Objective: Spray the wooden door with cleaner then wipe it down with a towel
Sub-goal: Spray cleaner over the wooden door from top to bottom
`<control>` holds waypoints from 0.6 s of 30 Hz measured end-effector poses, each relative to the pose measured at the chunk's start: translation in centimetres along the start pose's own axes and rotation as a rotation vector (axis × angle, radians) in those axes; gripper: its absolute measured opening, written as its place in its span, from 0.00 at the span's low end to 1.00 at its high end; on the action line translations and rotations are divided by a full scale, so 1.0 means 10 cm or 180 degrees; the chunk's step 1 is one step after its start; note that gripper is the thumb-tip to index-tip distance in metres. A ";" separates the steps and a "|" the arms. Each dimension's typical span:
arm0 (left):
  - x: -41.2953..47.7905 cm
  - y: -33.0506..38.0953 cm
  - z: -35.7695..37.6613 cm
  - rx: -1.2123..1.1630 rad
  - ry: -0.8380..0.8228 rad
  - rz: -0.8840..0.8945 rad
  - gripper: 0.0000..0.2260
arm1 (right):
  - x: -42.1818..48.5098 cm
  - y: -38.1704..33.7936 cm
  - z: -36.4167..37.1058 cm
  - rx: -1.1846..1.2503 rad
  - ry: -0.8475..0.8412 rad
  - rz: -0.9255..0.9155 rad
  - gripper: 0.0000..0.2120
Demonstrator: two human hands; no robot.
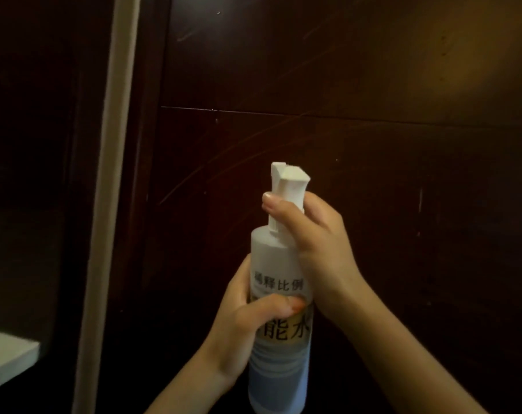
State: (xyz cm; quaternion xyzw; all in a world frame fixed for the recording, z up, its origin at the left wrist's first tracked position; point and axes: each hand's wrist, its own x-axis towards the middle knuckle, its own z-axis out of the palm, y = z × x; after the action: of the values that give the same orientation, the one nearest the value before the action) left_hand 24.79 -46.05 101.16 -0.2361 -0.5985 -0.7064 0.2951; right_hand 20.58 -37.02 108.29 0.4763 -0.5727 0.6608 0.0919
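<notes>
spray bottle (279, 264) upright in both hands (239, 321) (319, 246)

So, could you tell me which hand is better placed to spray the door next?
Right. The right hand curls round the spray head of the bottle, which faces the wooden door; the left hand grips the bottle's body lower down.

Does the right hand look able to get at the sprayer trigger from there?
Probably yes: the right hand wraps the spray bottle under its nozzle head, one finger curled across the front where the trigger sits. Nothing blocks it; the left hand holds lower down.
</notes>
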 end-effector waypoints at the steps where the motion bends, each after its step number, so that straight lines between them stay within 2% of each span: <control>1: -0.02 -0.01 -0.01 -0.0015 0.0023 0.0000 0.22 | -0.01 0.04 0.03 0.0034 0.0060 -0.0035 0.11; 4: -0.07 -0.01 -0.09 0.0050 0.0124 0.0053 0.20 | -0.04 0.11 0.12 0.0190 0.0078 -0.0046 0.15; 9: -0.14 -0.05 -0.17 0.0176 0.0284 -0.0045 0.24 | -0.07 0.20 0.17 0.0307 -0.0226 -0.0017 0.06; 13: -0.25 -0.10 -0.20 0.0356 0.0347 -0.0229 0.24 | -0.14 0.34 0.21 0.0203 -0.0307 0.0068 0.06; 18: -0.40 -0.21 -0.22 0.0565 0.0411 -0.0638 0.29 | -0.32 0.58 0.21 0.0279 -0.0313 0.0260 0.06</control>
State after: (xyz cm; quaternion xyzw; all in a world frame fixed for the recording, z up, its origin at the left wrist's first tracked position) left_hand 26.28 -47.45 96.55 -0.1022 -0.6590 -0.6903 0.2807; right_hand 19.46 -39.36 101.82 0.4880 -0.5661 0.6642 0.0157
